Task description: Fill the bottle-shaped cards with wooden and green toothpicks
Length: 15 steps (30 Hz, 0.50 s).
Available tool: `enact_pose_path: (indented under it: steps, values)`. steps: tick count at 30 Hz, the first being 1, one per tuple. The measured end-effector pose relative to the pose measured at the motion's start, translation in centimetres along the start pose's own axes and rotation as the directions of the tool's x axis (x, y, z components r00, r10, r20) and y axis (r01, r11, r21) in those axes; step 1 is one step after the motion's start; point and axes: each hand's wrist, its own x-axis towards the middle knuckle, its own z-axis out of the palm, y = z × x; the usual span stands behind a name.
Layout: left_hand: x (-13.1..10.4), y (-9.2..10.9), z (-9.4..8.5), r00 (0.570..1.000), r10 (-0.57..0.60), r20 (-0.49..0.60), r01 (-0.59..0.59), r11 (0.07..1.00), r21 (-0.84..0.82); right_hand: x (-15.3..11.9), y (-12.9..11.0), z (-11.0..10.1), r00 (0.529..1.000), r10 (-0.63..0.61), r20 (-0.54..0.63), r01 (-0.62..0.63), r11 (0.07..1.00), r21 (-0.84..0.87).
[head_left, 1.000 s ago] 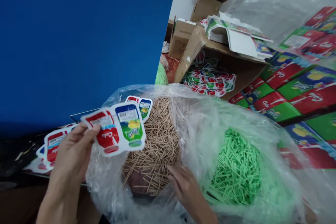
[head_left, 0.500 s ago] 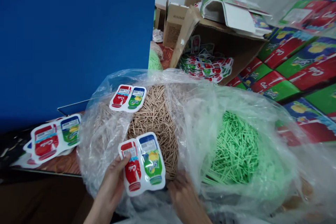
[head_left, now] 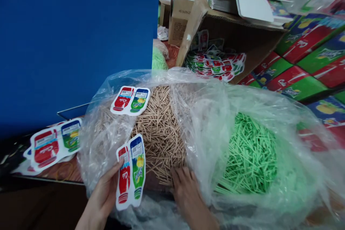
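Note:
My left hand (head_left: 106, 187) pinches a double pouch pack (head_left: 130, 172), printed with a red cola half and a green-blue lemon half, by its left edge. The pack is turned at an angle and narrow to view. My right hand (head_left: 188, 192) is at the near edge of a heap of thin brown sticks (head_left: 159, 133), its fingers together and curled onto the sticks. Its fingertips and thumb are partly hidden. A second pack (head_left: 130, 100) lies on top of the heap's far left side, on clear plastic (head_left: 105, 133) that surrounds the sticks.
Green sticks (head_left: 250, 154) in a clear bag lie to the right. Several more packs (head_left: 55, 143) are stacked on the left. Behind stands a cardboard box (head_left: 258, 43) of packs. Printed boxes (head_left: 299, 82) are piled right; a blue panel (head_left: 78, 39) rises at the left.
The held pack has moved slightly left and turned so its face looks narrower. My right hand has shifted slightly up, with its fingers on the brown sticks. The view has shifted a little.

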Motion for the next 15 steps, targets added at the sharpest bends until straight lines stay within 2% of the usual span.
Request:
enact_pose_path:
  steps: [4,9,13,15]
  values:
    - [0.2,-0.2,0.7,0.999,0.047,0.02,-0.048,0.994,0.098,0.2,-0.2,-0.2,1.0,0.001,0.012,-0.001,0.999,-0.032]
    - [0.9,-0.4,0.6,0.973,0.187,0.133,-0.215,0.946,0.242,1.1,-2.7,-0.4,0.998,0.06,0.001,-0.06,0.998,-0.014]
    - [1.1,-0.5,0.7,0.966,0.226,0.128,-0.253,0.93,0.268,1.3,-3.5,0.6,0.989,0.151,0.009,-0.151,0.989,-0.005]
    - [1.0,-0.4,0.6,0.961,0.256,0.105,-0.276,0.916,0.291,0.7,-3.0,1.4,0.995,0.098,-0.015,-0.097,0.992,0.077]
